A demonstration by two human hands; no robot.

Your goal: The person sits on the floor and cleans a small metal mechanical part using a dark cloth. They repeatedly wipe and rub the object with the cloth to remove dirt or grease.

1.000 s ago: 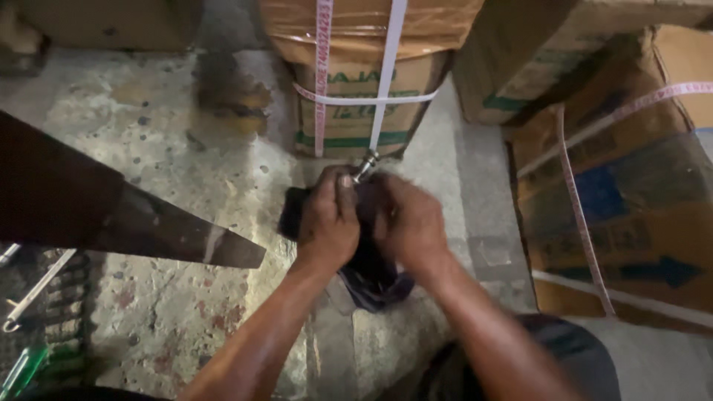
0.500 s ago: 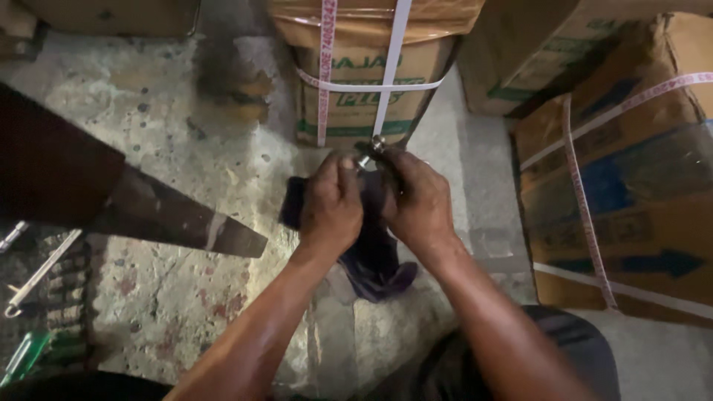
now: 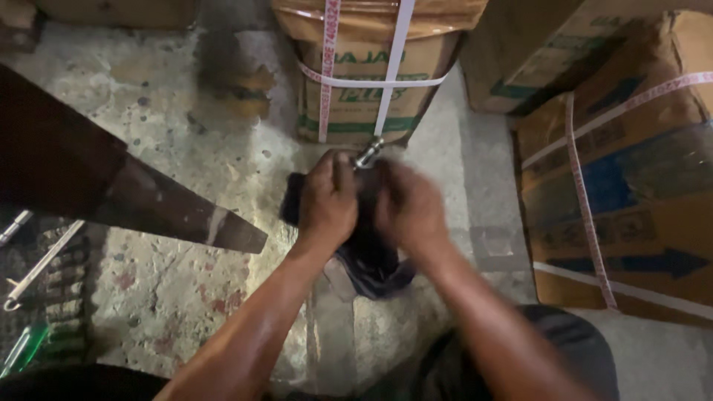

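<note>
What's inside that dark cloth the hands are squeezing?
A small shiny metal part pokes out the top of the dark cloth, between the left hand and right hand. The rest of it is wrapped up, so its shape is hidden.

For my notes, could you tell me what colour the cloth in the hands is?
Dark cloth, near black, head view.
</note>
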